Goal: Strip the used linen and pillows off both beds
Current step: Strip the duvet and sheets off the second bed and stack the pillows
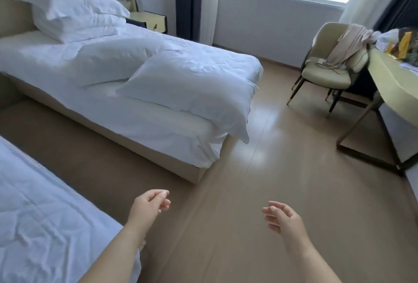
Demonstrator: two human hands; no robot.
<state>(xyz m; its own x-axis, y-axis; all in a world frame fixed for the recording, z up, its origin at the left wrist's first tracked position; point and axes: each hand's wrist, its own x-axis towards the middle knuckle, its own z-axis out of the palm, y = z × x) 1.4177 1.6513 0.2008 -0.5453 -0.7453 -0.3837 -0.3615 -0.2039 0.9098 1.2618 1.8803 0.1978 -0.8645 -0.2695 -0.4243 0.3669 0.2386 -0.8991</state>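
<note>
While nothing has been lifted yet, both hands hang empty and well apart over the wooden floor (271,169) at the near edge of view. The left hand (150,203) and the right hand (282,219) each have loosely curled fingers that grip nothing, which reads as a walking or reaching posture rather than a hold.

All the linen is on the beds. The near bed (67,183), at lower left, lies under a white quilted duvet (40,226), and the left forearm passes just beside its corner. The far bed (113,134) carries most of the load. Two stacked pillows (74,4) lean against the headboard at far left. A loose pillow (187,92) lies across the foot with one corner hanging over the edge, and a second loose pillow (113,65) lies just behind it. That mid-bed placement suggests the loose ones were gathered there for easy collection, though this is only a guess. The white sheet (169,138) is bunched at the foot corner rather than tucked in.

Judging by the heading, the overhanging pillow is the likeliest first grab, being nearest and already half off the mattress.

On the right, a cream chair (325,72) draped with a beige garment (348,43) stands beside a desk (389,74). A nightstand (149,19) sits beyond the far bed.
</note>
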